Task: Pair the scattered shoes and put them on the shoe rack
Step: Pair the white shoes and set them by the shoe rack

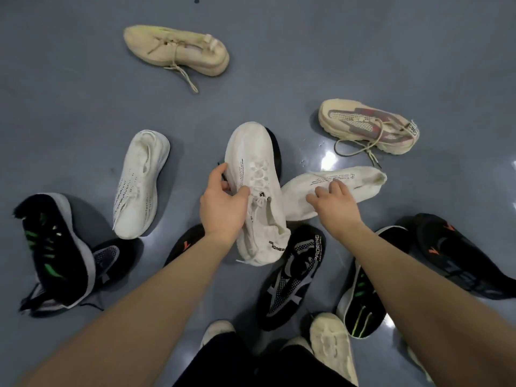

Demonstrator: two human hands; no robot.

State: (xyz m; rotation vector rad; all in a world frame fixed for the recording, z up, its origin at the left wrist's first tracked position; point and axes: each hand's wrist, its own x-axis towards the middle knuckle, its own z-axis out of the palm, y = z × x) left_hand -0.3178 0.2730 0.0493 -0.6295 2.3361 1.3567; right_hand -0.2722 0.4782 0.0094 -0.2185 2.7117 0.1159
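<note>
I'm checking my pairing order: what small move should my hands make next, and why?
Probably close the right hand on the white shoe under its fingers. The left hand already grips a similar-looking laced white shoe, so both could be lifted as a pair.

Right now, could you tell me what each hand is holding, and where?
The left hand grips the white shoe at its laces. The right hand rests on another white shoe, gripping nothing.
</note>
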